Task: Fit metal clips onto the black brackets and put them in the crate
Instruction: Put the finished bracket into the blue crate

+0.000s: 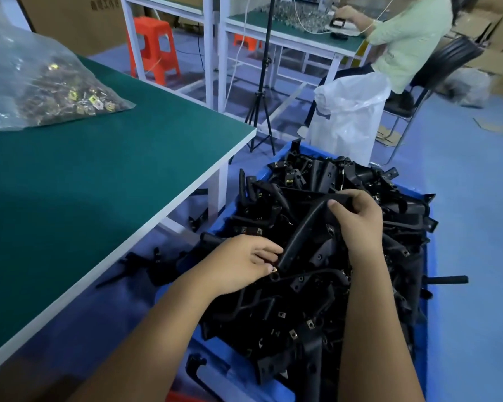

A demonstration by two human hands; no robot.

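Head view: both hands are down over the crate (429, 285), which is heaped with black brackets (317, 314) — some spill over its near-left edge onto the floor. The right hand (357, 219) grips the top end of one long bracket (305, 230) lying on the heap, fingers curled round it. The left hand (244, 262) pinches that bracket's lower end, where a small clip (274, 269) shows at the fingertips. Left of the crate stands the table (99, 184), with a clear bag (35, 82) of clips at its far end.
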